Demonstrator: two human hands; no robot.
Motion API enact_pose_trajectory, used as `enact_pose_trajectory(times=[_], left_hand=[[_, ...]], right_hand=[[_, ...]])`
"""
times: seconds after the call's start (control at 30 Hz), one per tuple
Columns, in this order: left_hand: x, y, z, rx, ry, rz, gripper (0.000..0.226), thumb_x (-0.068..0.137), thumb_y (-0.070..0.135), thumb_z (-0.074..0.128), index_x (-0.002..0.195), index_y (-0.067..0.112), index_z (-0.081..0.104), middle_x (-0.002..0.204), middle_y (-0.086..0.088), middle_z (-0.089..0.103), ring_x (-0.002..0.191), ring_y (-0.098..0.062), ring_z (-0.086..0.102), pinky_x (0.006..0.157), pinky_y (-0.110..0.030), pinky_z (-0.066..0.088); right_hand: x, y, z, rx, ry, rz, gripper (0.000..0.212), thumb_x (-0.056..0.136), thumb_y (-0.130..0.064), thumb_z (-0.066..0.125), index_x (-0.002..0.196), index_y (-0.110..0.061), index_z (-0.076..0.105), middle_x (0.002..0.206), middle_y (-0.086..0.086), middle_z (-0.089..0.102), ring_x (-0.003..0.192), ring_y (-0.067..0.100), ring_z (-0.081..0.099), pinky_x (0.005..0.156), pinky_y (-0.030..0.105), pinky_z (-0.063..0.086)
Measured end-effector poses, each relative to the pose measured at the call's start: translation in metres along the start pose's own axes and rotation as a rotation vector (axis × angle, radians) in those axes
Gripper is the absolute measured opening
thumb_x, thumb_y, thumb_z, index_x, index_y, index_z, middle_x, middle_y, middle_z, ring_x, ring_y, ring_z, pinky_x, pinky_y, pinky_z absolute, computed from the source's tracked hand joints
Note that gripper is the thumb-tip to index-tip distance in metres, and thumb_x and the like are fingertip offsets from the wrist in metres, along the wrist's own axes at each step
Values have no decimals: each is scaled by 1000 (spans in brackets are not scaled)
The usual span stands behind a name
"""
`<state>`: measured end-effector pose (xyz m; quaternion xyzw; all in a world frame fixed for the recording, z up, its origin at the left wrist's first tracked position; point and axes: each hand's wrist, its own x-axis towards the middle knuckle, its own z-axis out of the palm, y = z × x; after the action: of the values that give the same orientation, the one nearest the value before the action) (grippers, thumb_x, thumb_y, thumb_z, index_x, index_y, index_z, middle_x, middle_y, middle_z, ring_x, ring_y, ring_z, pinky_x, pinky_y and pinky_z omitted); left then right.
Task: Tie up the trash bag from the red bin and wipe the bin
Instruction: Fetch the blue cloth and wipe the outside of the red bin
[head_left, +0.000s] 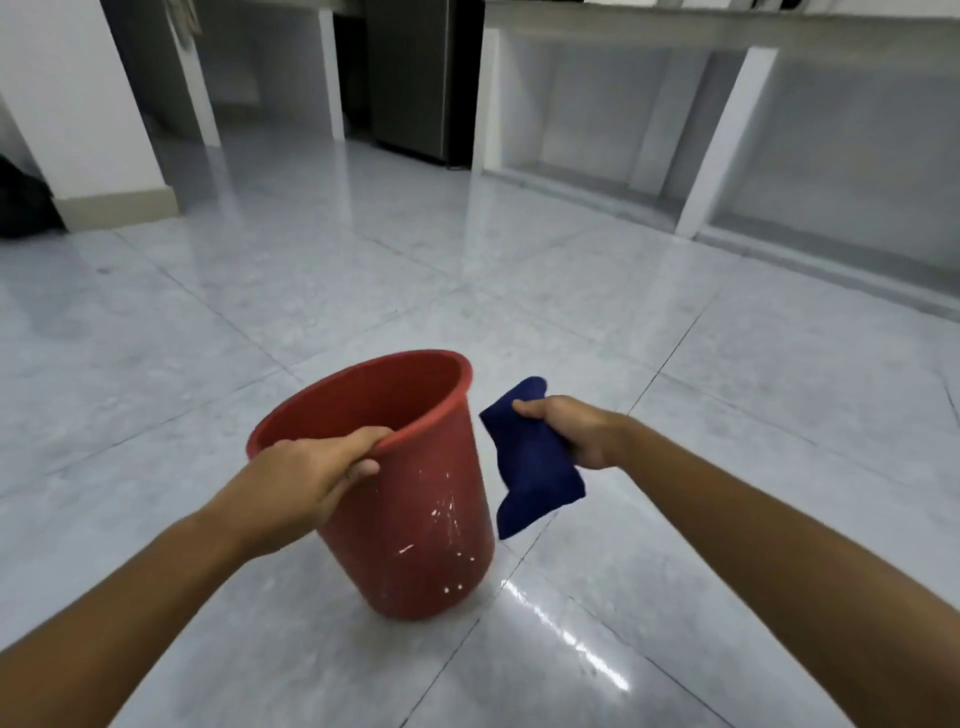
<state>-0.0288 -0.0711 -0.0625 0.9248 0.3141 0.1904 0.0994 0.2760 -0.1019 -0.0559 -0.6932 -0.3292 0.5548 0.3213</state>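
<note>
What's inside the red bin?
No bag shows inside the red bin: only bare red wall near the rim. The left hand tilts it away, so its bottom is hidden. The blue cloth stays outside.

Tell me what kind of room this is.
Probably a home kitchen: a tall dark fridge stands between white built-in counters with open bays beneath, on a glossy tiled floor.
</note>
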Motion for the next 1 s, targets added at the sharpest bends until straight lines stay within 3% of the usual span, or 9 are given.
enact_pose_trajectory(times=[0.13,0.27,0.33,0.47,0.6,0.67,0.83,0.9,1.0], left_hand=[[14,-6,1,-86,97,-170,55,83,59,24,132,43,45,111,3,69,96,-23,63,75,-31,44],[24,-7,-3,-122,75,-238,49,83,62,23,131,60,35,112,-2,70,98,-26,63,79,-32,46],[26,-5,-4,-148,76,-280,42,90,56,29,131,63,30,120,-3,67,107,-27,61,89,-35,47],[32,-10,1,-267,111,-327,39,96,44,38,134,54,36,133,7,58,117,-16,57,95,-25,42],[34,-16,2,-332,134,-353,38,96,48,36,132,59,34,125,17,58,109,-6,57,88,-20,42],[34,-19,3,-338,155,-385,38,96,49,35,133,56,35,122,15,60,107,-6,57,88,-20,42],[36,-27,2,-385,214,-483,38,97,47,34,135,51,37,134,22,49,117,1,44,93,-15,31],[39,-25,1,-412,209,-476,36,97,46,35,132,56,37,126,34,47,111,11,45,85,-4,31],[45,-13,-3,-437,188,-451,35,97,43,35,120,70,34,99,59,44,91,30,47,73,6,35]], right_hand=[[0,-19,31,-110,31,-150,39,99,-36,45,127,-8,50,114,11,63,98,22,60,81,32,49],[-2,-31,67,-341,41,-337,38,100,-33,40,130,-13,51,131,13,58,111,27,57,99,40,43],[1,-24,82,-490,79,-444,52,98,-37,37,148,-24,31,147,7,46,122,30,52,104,43,40],[20,2,102,-611,257,-566,63,94,-52,32,151,-37,11,157,-3,31,132,35,43,106,53,34],[41,7,106,-375,176,-688,59,97,-58,23,152,-41,8,163,-9,8,146,28,22,116,54,20],[46,10,110,-369,215,-684,57,98,-56,23,151,-41,12,162,-11,15,142,28,32,113,53,28],[46,35,122,-377,474,-435,50,97,-50,21,131,-27,49,135,-3,55,122,32,47,100,51,36],[39,45,133,-385,557,-429,53,95,-52,20,136,-30,46,146,-7,45,125,31,41,102,50,31],[28,32,154,-446,582,-639,63,88,-60,13,145,-40,30,157,-14,28,128,27,35,106,49,28]])
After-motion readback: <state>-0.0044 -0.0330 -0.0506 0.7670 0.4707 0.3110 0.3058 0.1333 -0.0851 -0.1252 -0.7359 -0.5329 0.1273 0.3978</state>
